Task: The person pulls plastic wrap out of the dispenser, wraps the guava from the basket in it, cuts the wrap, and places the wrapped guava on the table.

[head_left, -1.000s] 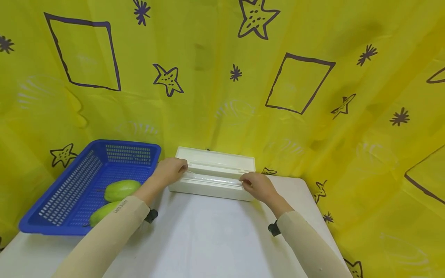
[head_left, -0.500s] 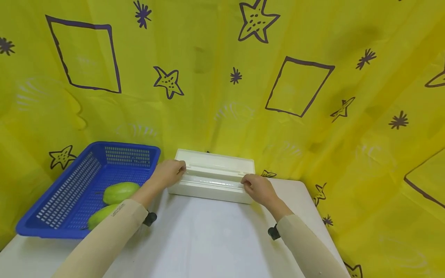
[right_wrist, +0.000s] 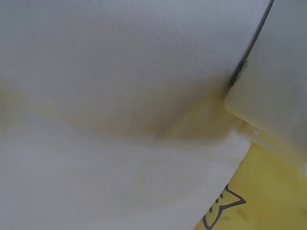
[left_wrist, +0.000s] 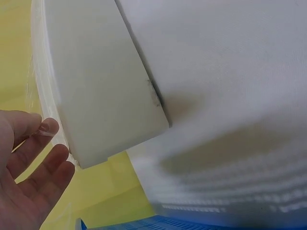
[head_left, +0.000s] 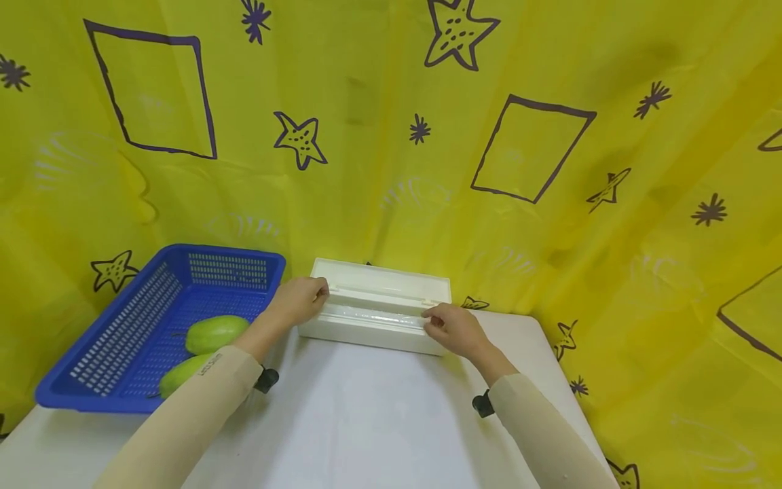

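A long white cling film dispenser box (head_left: 369, 334) stands on the table with its lid (head_left: 381, 277) raised at the back. Clear cling film (head_left: 374, 315) shows along its opening. At the box's left end, my left hand (head_left: 298, 302) pinches the film's edge; in the left wrist view, thumb and forefinger meet on a clear strand beside the box (left_wrist: 100, 86). My right hand (head_left: 455, 329) is at the other end, thumb and fingertips drawn together at the film. The right wrist view shows a corner of the box (right_wrist: 273, 81) but not the hand.
On the left, a blue plastic basket (head_left: 110, 292) holds two green pear-shaped fruits (head_left: 215, 334), partly behind the left forearm. A white cloth (head_left: 366, 421) covers the table. Close behind the box hangs a yellow curtain (head_left: 360, 190) with printed stars.
The whole head view shifts slightly. Both hands stay at the ends of the box, with little visible movement against it.
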Available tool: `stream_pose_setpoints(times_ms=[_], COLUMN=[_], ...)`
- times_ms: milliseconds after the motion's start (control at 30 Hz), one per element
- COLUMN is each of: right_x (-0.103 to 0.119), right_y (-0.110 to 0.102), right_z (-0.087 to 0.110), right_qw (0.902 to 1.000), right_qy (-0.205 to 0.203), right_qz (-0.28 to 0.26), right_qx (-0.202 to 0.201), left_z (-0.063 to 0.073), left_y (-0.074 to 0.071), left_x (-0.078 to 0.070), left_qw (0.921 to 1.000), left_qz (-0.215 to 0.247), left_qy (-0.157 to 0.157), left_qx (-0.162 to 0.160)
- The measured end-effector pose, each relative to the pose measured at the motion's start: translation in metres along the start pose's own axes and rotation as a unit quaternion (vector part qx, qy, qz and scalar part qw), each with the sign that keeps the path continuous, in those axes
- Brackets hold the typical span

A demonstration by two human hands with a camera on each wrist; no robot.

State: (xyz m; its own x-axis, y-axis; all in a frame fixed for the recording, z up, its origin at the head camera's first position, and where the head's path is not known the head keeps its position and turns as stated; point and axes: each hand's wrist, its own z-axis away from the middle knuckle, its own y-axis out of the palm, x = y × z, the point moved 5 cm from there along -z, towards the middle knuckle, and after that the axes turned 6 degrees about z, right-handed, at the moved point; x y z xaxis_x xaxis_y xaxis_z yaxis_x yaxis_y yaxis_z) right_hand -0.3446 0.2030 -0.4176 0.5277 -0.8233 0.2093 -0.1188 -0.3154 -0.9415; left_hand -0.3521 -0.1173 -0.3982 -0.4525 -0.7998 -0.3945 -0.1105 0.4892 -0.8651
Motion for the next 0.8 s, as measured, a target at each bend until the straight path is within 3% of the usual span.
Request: stream_pose_setpoints(times_ms=[367, 533, 800], right_x=[0.000, -0.003, -0.009], right_y=[-0.008, -0.010, -0.014], right_z=[-0.002, -0.006, -0.005], right_qw=[0.9985, 0.9957, 0.9845], right_qy=[0.015, 0.030, 0.101], right_qz=[0.001, -0.055, -0.136], right_qx=[-0.053, -0.068, -0.046], left_z=[0.000, 0.002, 0.002], left_y=[-0.001, -0.003, -0.007], left_x=[0.003, 0.006, 0.008], left_qw=[0.9995, 0.9988, 0.9958], left_qz=[0.018, 0.040, 0.087], left_qy=[-0.024, -0.029, -0.027], left_qx=[0.007, 0.000, -0.009])
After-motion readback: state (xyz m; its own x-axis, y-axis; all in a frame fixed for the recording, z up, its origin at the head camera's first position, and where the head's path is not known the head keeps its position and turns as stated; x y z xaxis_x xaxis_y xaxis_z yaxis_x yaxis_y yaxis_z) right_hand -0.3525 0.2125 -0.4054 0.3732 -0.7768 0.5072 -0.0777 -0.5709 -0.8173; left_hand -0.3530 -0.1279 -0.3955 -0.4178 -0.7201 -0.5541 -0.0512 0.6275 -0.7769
